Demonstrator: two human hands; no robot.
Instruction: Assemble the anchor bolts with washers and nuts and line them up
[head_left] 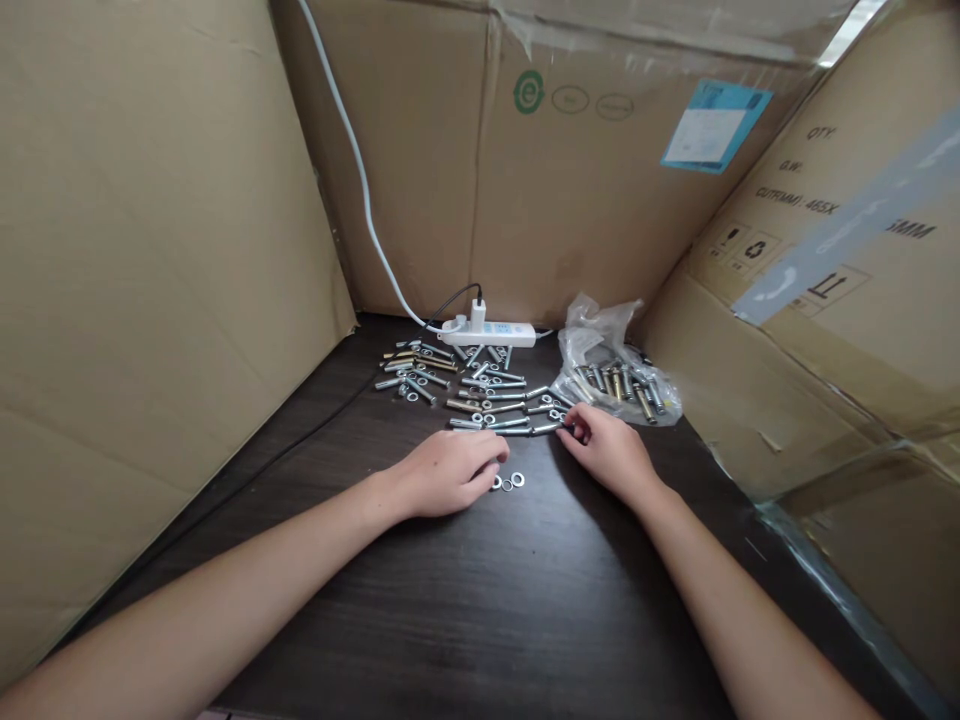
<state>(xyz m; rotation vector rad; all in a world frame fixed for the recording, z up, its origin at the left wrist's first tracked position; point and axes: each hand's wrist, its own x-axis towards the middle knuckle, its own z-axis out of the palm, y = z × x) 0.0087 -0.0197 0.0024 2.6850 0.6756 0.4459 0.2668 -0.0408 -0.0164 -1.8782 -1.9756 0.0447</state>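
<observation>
My left hand (450, 472) rests low over the dark table, fingers loosely bent and the thumb apart from them. By its thumb lie a few small metal rings: a flat washer (518, 480), a thinner ring (508, 486), and another washer (496, 482) partly behind the thumb. At the right end of the loose bolts, my right hand (609, 452) has its fingers curled in towards the thumb; what they pinch, if anything, is hidden. Close to its fingertips are a hex nut (553, 415) and the end of a sleeved bolt (546, 429).
More sleeved bolts (424, 388) and rings lie at the back left. A clear plastic bag (600, 345) with bolts sits back right. Behind stands a white power strip (510, 334) with cables. Cardboard boxes (570, 200) wall in the dark table (480, 610) on three sides.
</observation>
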